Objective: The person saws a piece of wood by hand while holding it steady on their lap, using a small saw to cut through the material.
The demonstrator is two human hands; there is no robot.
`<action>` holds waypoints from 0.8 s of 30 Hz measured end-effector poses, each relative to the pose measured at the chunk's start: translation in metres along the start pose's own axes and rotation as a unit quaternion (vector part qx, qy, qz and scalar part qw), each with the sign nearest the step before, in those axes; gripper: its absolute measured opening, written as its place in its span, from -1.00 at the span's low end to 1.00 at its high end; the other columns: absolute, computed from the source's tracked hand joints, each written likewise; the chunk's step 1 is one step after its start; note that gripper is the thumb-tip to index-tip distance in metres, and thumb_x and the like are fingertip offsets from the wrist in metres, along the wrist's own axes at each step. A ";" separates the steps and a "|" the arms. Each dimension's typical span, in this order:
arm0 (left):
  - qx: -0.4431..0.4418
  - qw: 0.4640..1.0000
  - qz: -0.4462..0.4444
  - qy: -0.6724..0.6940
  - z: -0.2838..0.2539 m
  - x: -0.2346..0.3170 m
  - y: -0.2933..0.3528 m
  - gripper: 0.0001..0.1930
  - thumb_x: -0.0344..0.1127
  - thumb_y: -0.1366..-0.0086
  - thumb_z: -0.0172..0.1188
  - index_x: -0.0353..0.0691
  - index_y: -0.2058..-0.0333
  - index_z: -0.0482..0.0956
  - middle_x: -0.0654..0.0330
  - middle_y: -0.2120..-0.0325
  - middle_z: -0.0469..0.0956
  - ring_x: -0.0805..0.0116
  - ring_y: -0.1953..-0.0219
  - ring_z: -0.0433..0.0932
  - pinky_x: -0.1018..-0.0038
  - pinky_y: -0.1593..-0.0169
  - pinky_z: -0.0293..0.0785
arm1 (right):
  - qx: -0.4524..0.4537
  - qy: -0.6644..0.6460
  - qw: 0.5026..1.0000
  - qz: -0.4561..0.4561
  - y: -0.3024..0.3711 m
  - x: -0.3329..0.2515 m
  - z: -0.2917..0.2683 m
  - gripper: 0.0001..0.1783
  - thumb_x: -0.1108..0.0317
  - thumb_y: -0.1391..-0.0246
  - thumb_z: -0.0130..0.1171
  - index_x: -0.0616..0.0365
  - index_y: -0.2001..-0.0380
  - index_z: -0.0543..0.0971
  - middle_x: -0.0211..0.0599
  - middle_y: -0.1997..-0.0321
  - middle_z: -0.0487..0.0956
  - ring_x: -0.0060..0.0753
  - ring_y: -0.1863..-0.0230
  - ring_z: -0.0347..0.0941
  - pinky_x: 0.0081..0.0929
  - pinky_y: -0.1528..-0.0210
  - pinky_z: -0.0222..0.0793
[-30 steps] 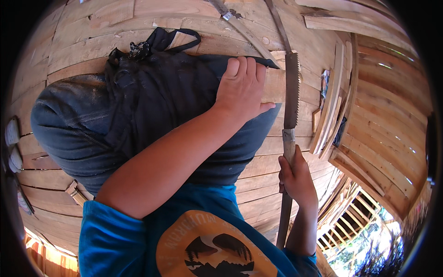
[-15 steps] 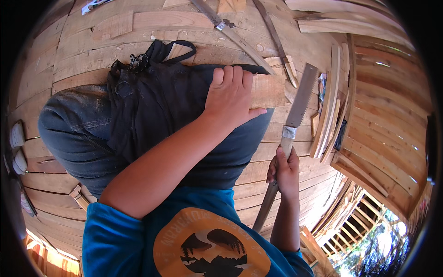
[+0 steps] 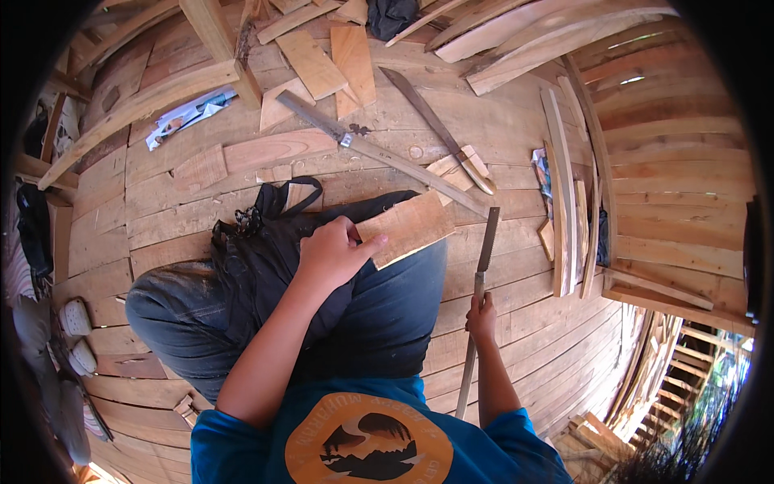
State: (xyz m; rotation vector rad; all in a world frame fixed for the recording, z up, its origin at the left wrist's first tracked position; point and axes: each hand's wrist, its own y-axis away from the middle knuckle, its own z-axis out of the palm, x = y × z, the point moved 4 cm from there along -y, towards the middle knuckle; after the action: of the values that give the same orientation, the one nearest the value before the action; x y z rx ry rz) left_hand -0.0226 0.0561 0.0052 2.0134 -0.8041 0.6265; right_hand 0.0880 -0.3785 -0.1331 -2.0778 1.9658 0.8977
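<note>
My left hand (image 3: 337, 252) grips the near left end of a short flat wooden board (image 3: 409, 226), thumb on top, the board tilted over my knee. My right hand (image 3: 481, 316) is closed round the long handle of a hand saw (image 3: 488, 242), whose toothed blade points away from me, apart from the board. Dark trousers (image 3: 403, 298) and a bunched black cloth (image 3: 262, 266) lie under my left arm. Beyond my knee, a second long-handled saw (image 3: 387, 156) and a machete (image 3: 435, 125) rest on the plank floor.
Loose boards (image 3: 310, 64) and offcuts lie on the far floor, near a wooden post frame (image 3: 211, 32). Long planks (image 3: 564, 194) lean along a board wall (image 3: 677, 177) at right. Printed paper (image 3: 189, 117) sits far left. Pale shoes (image 3: 76, 319) stand at left, beside another person's leg (image 3: 36, 323).
My left hand has drawn the board back to the left and turned it, showing more of its face. My right hand has shifted slightly with the saw, whose blade now appears edge-on. The view tilted up.
</note>
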 end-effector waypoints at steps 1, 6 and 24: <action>0.002 1.000 0.000 0.013 -0.003 -0.003 -0.001 -0.41 0.24 -0.02 0.32 -0.28 0.37 0.52 0.11 0.50 0.61 0.16 0.37 0.61 0.21 0.18 0.41 | -0.012 -0.021 1.000 0.018 -0.001 -0.002 0.010 -0.71 0.19 -0.27 0.02 0.21 0.15 0.36 -0.30 0.74 0.39 -0.43 0.85 0.34 -0.43 0.82 0.25; 0.061 0.970 0.109 0.211 -0.003 -0.002 -0.005 -0.64 -0.14 -0.10 0.39 -0.31 0.46 0.46 0.24 0.59 0.50 0.47 0.51 0.45 0.48 0.33 0.39 | 0.010 0.058 0.997 0.040 0.010 0.042 0.019 -0.65 0.11 -0.25 0.03 0.22 0.17 0.43 -0.09 0.53 0.58 -0.14 0.59 0.56 -0.26 0.58 0.44; 0.345 0.935 0.075 0.007 -0.223 -0.090 0.061 -0.83 -0.52 -0.15 0.28 -0.30 0.46 0.41 0.33 0.60 0.40 0.61 0.49 0.39 0.60 0.32 0.38 | 0.130 0.060 0.990 0.019 -0.045 0.030 0.001 -0.51 0.22 -0.03 0.20 0.21 0.02 0.34 0.12 0.16 0.51 0.12 0.15 0.45 -0.07 0.13 0.35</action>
State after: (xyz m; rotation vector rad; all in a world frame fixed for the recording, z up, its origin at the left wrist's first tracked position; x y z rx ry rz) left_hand -0.1564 0.2469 0.0893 2.5816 -0.8004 1.1313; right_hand 0.1291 -0.3980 -0.1622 -1.9921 2.0587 0.4991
